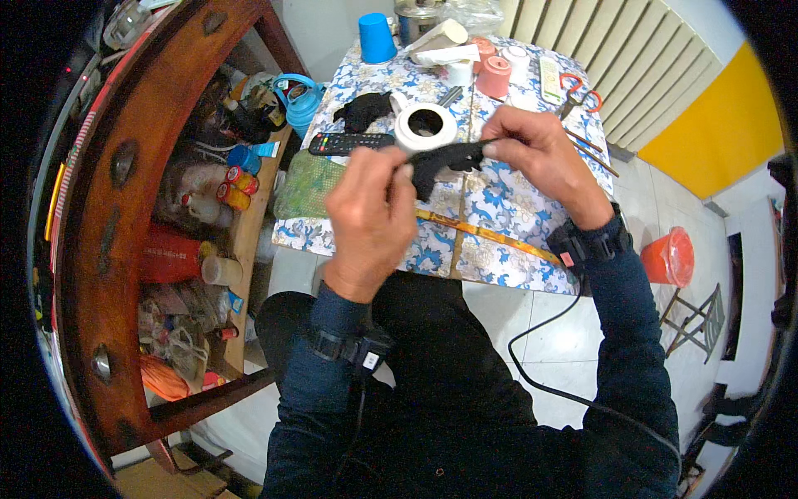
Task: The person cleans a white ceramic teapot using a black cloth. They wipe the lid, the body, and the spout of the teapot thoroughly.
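Left hand [370,216] and right hand [544,158] are both pinching a black cloth [436,166], holding it up over the patterned table [507,208]. Right thumb and forefinger are closing on its end; left fingertips are looking clamped too, but the hand's back is partly hiding them.

Handling, my judgement: keeping the pinches level and the pull light should be enough; tugging hard risks stretching fabric or losing an edge.

Relative to grip: cloth is spanning the gap, sitting at 2 o'clock from the left hand, 9 o'clock from the right, sagging mid-span. From the cloth, white pot [401,126] is standing at 12; can't tell if they're touching. Second black cloth [362,111] is lying at 10, black remote [349,144] at 9, yellow-brown strip [490,235] at 5.
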`<state>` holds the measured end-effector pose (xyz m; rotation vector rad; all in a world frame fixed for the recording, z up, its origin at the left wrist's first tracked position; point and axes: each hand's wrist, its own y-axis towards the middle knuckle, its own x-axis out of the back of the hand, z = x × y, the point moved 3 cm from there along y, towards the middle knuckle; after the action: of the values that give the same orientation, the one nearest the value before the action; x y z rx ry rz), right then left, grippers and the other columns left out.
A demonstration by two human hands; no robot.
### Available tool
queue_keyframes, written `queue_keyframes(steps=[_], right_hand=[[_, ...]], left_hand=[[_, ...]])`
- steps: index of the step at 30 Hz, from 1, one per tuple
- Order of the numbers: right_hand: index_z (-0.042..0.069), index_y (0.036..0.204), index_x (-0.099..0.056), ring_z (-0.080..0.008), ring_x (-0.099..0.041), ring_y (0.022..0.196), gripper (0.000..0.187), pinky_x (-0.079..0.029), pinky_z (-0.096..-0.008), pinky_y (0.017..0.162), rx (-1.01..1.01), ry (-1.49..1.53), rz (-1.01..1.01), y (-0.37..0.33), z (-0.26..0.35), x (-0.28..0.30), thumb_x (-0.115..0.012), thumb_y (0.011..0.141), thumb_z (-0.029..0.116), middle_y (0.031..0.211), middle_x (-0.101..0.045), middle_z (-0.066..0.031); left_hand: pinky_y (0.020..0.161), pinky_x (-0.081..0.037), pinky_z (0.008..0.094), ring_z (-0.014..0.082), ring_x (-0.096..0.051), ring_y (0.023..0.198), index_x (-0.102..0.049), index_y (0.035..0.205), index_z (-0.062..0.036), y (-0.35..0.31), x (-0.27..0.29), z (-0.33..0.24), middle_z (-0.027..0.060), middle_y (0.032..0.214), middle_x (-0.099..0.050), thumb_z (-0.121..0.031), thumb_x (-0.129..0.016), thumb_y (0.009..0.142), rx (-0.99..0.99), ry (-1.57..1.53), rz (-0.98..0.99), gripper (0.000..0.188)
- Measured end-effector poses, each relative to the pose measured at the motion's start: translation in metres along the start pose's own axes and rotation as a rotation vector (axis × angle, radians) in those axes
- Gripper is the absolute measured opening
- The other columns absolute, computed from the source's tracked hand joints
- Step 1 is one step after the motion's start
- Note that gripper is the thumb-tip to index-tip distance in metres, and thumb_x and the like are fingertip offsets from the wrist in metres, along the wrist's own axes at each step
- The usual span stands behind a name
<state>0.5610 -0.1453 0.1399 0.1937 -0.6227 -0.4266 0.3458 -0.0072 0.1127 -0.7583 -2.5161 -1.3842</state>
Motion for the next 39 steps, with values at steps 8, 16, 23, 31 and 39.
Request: queue_keyframes(steps=[8,16,23,31,39], right_hand=[[-0.001,0.101,-0.071,-0.0117,-0.064,0.080,0.007,-0.053,-0.0304,0.073,-0.198,0.039,0.069,-0.014,-0.021,-0.012,-0.071,0.094,0.002,0.086,-0.071,-0.0041],[0.000,0.099,-0.068,-0.0091,-0.061,0.075,0.007,-0.049,-0.0280,0.068,-0.250,0.251,0.177,-0.009,-0.023,-0.025,-0.062,0.101,0.002,0.082,-0.065,0.0001],[-0.002,0.089,-0.063,-0.0113,-0.058,0.063,0.011,-0.047,-0.0318,0.059,-0.375,0.032,0.175,-0.003,-0.043,-0.047,-0.062,0.100,0.001,0.067,-0.058,-0.0017],[-0.001,0.105,-0.067,-0.0089,-0.058,0.067,0.007,-0.049,-0.0299,0.061,-0.256,0.234,0.012,-0.020,-0.020,-0.045,-0.062,0.099,-0.002,0.076,-0.062,-0.0019],[-0.001,0.100,-0.068,-0.0126,-0.059,0.066,0.005,-0.050,-0.0335,0.062,-0.255,0.036,0.058,-0.007,-0.038,-0.046,-0.065,0.098,0.002,0.072,-0.063,-0.0051]], left_hand=[[0.072,-0.054,0.0493,0.0420,-0.068,0.083,-0.067,0.108,0.0022,-0.034,-0.032,-0.002,0.0203,0.094,-0.065,0.003,-0.073,0.091,0.037,-0.070,0.104,0.017],[0.069,-0.052,0.0508,0.0419,-0.066,0.081,-0.067,0.108,0.0013,-0.036,-0.044,0.004,0.0185,0.092,-0.061,0.001,-0.072,0.092,0.042,-0.076,0.163,0.017],[0.070,-0.052,0.0528,0.0445,-0.066,0.084,-0.064,0.108,0.0008,-0.032,-0.054,0.020,0.0205,0.095,-0.060,0.005,-0.068,0.090,0.050,-0.003,0.215,0.019],[0.071,-0.052,0.0527,0.0450,-0.066,0.085,-0.064,0.108,0.0009,-0.030,-0.053,0.011,0.0208,0.095,-0.061,0.008,-0.067,0.088,0.011,-0.128,0.138,0.021],[0.071,-0.051,0.0528,0.0426,-0.064,0.083,-0.060,0.099,-0.0008,-0.028,-0.054,0.029,0.0192,0.092,-0.057,0.004,-0.069,0.088,0.066,0.026,0.183,0.015]])
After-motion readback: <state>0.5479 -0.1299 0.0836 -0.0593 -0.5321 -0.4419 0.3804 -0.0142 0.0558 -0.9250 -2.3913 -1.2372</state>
